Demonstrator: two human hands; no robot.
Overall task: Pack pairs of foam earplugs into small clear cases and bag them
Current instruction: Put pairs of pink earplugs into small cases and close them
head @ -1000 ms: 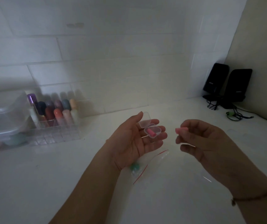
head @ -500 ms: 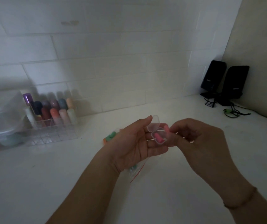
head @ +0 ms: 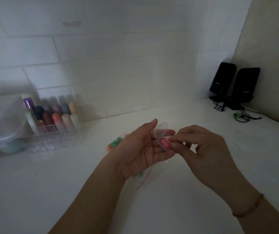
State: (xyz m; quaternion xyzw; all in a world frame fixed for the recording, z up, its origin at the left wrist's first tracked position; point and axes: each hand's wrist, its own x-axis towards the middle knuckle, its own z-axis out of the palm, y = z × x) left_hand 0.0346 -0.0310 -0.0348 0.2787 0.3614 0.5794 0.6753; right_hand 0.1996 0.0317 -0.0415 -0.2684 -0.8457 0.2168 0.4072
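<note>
My left hand [head: 140, 149] is palm up over the counter [head: 50, 191], fingers loosely curled under a small clear case [head: 164, 144] that sits on the fingertips, w/ thumb straight and pointing up beside the lid [head: 160, 130]. Lid is flipped up & back, hinged open. One pink earplug [head: 164, 143] lies inside the tray. My right hand [head: 201, 149] comes in from the right, knuckles up, thumb & index pinching at the case's right edge; a bit of pink shows at those fingertips, can't tell if it's a 2nd plug or the same one. Both hands are together, touching at the case. Thin bracelet [head: 248, 206] on my right wrist.

Writing: two black speakers [head: 235, 85] in the far right corner have small pale badges, too tiny to read. Nothing else legible.

Edges/room: a clear zip bag [head: 142, 180] w/ red strip lies on the counter just under my left wrist, partly hidden. Loose green & orange plugs [head: 114, 143] sit just left of my left hand. Clear organizer [head: 54, 122] of coloured tubes stands far left by the tiled wall, next to a blurry plastic tub [head: 1, 122]. Cables [head: 243, 116] trail in front of the speakers, well apart from my hands. Counter near me is bare white.
</note>
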